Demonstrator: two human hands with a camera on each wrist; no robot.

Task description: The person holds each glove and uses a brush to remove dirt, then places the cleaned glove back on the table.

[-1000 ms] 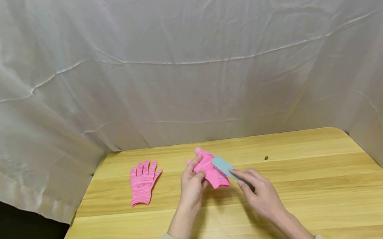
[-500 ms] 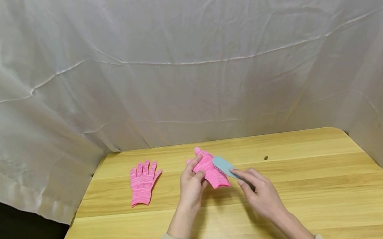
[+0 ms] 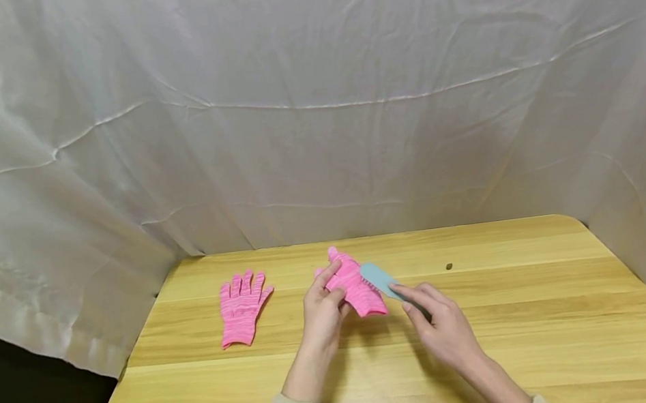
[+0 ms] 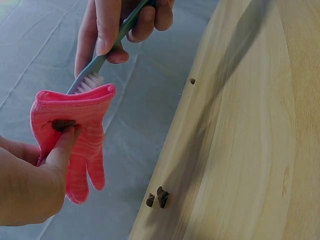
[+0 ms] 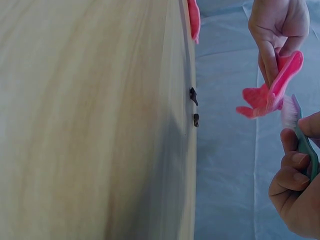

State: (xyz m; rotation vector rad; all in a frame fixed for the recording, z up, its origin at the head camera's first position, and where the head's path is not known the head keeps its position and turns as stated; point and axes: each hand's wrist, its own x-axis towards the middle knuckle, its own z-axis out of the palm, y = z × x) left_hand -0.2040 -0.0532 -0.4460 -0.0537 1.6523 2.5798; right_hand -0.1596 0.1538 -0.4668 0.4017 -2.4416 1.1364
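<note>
One pink glove is held in my left hand, raised above the tabletop and seen against the middle of its far half. My left fingers are closed to a pinch: the thumb presses one face of the fabric, beside a dark patch, and other fingers lie behind it. The glove's cuff projects free of this grip, angled toward the near edge; a glove finger points toward the far edge.

My right hand has its fingers curled round the handle of a blue-green brush, the index finger extended along its back. The white bristles face the glove near the cuff; whether every tuft touches, I cannot tell.

A second glove lies flat toward the far left corner, fingers spread toward the far edge, cuff toward the near edge, well apart from my fingers. Small dark bits rest near the far edge, one right of its middle. Beyond that edge hangs a grey curtain.
</note>
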